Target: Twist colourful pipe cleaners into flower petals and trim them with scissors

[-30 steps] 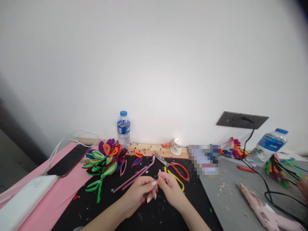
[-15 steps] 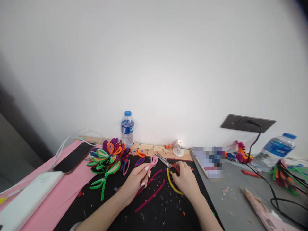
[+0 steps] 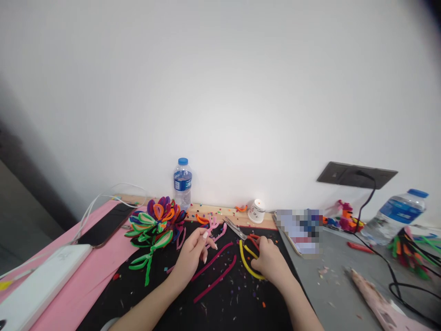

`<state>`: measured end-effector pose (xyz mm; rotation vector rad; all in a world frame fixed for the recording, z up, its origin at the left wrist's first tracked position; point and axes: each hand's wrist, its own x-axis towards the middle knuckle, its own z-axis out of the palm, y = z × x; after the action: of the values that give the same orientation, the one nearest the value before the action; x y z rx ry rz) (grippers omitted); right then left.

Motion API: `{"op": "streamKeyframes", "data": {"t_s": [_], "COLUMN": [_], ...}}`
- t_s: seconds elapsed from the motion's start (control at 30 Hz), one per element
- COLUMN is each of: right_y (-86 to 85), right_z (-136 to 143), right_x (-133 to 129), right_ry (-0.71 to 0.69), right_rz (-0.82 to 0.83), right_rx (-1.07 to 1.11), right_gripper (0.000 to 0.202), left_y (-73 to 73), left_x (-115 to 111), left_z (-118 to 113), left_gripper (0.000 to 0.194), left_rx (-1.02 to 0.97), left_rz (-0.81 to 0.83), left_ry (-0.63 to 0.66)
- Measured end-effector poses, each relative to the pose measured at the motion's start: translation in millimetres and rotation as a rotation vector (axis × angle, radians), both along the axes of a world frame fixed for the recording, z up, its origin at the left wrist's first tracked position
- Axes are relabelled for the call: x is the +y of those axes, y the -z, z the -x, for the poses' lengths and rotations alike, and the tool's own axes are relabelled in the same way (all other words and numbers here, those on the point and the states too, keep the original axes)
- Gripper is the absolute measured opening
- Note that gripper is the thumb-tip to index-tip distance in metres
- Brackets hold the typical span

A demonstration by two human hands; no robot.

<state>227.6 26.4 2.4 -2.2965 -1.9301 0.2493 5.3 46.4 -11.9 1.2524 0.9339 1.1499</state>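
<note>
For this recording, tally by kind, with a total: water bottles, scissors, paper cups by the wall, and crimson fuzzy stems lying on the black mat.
Clear plastic water bottles with blue caps: 2
Red-handled metal scissors: 1
Small white paper cup: 1
Long crimson fuzzy stems: 2
Total: 6

- The left hand [image 3: 195,253] hides the lower end of the pink fuzzy piece [image 3: 213,224] it pinches.
- The right hand [image 3: 270,259] covers most of the handles of the scissors [image 3: 237,230]; its grip on them cannot be told.
- Pixel blocks blur the screen of the propped phone [image 3: 291,235].
- The picture's bottom edge cuts off the pink glue gun [image 3: 382,301] and both forearms.
- Specks on the black mat [image 3: 165,303] are too small to identify.
</note>
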Motion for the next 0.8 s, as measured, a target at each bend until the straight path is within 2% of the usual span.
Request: {"op": "streamKeyframes", "data": {"t_s": [0.13, 0.27, 0.4, 0.53, 0.63, 0.8], "right_y": [-0.1, -7.0, -18.7, -24.7, -23.4, -17.3], "right_z": [3.4, 5.9, 12.0, 18.4, 23.9, 35.9], "right_x": [0.1, 1.6, -1.1, -8.3, -14.3, -20.7], "right_ry": [0.080, 0.086, -0.067, -0.243, -0.340, -0.344], "right_rz": [0.020, -0.058, -0.161, -0.124, -0.049, -0.016], "right_rx": [0.022, 0.180, 0.427, 0.580, 0.576, 0.423], "right_gripper": [0.020, 0.010, 0.023, 0.022, 0.018, 0.019], "left_y": [-0.4, -4.4, -8.9, -9.9, -9.1, -6.7], "left_x": [-0.5, -3.3, -5.3, -3.7, -1.8, -0.1], "left_z": [-0.2, 0.6, 2.8, 5.4, 6.6, 6.4], "left_gripper": [0.025, 0.025, 0.025, 0.025, 0.026, 0.026], "left_rx": [0.004, 0.013, 0.010, -0.058, -0.100, -0.087], "left_rz": [-0.007, -0.011, -0.040, -0.036, -0.032, -0.022], "left_ry": [-0.019, -0.062, -0.134, -0.209, -0.246, -0.264]}}
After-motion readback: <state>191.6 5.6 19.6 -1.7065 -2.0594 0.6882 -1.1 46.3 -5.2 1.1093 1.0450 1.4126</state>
